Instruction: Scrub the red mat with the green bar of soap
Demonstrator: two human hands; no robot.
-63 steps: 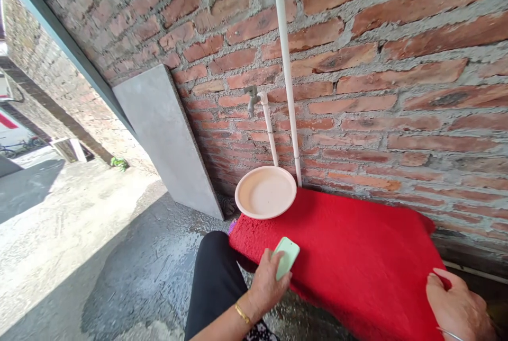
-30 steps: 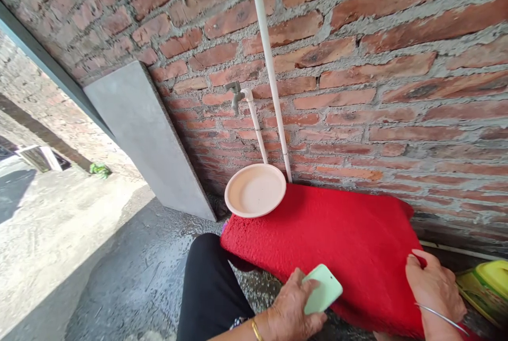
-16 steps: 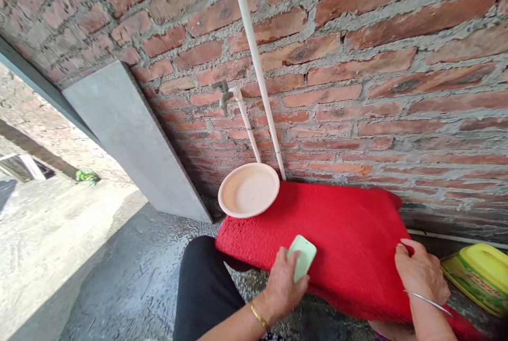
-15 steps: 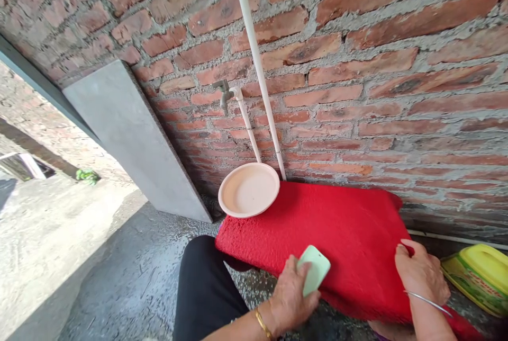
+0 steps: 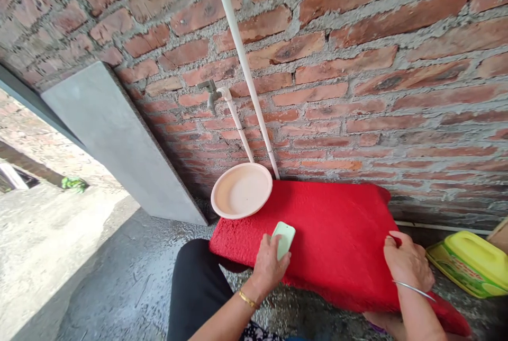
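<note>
My left hand (image 5: pixel 270 266), with a gold bracelet on its wrist, grips a pale green scrub brush (image 5: pixel 286 235). The brush's flat back faces up, with a small hole at its far end; its underside is hidden against the wet-looking red cloth (image 5: pixel 329 230). That cloth lies spread over a low support, which it covers. At the cloth's right edge, my right hand (image 5: pixel 409 262) has its fingers closed on the fabric, and a silver bangle circles that wrist. A pale pink basin (image 5: pixel 242 193) rests on the cloth's far left corner.
Behind the cloth rises a brick wall (image 5: pixel 329 87) with a tap (image 5: pixel 212 95) and a white pipe (image 5: pixel 246 65). A grey slab (image 5: pixel 119 140) leans at left. On the right, a yellow-green package (image 5: pixel 470 264) lies on the wet floor (image 5: pixel 130 272).
My left hand has pushed the brush away from me and left over the cloth, towards the basin. My right hand keeps its hold on the cloth's edge. The view has shifted slightly right.
</note>
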